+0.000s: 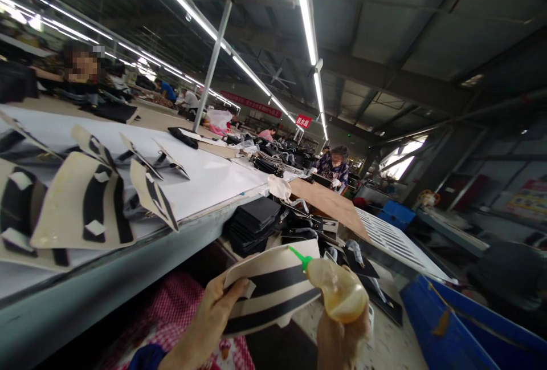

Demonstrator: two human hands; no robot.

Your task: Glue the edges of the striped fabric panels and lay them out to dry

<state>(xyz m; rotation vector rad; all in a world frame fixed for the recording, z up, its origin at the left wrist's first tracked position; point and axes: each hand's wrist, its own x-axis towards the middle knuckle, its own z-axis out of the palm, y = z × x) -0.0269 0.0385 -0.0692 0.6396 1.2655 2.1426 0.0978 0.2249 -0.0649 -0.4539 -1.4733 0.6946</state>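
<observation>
My left hand (213,313) grips the left edge of a beige panel with black strips (273,284), its thumb on top near a small white tab. In my right hand (342,338) is a glue bottle (337,290), translucent with yellowish contents, tilted so that its green nozzle (299,257) points left over the panel's upper edge. Whether the tip touches the panel I cannot tell. Similar beige panels (64,204) with black strips and white tabs stand propped on the white-covered table (205,170) to the left.
A stack of black panels (252,222) sits beyond my hands, beside black pieces with grey wrapped parts (354,256). A brown board (329,204) and a slatted white surface (397,244) lie further on. At right is a blue bin (470,318). A co-worker (333,167) works at the far end.
</observation>
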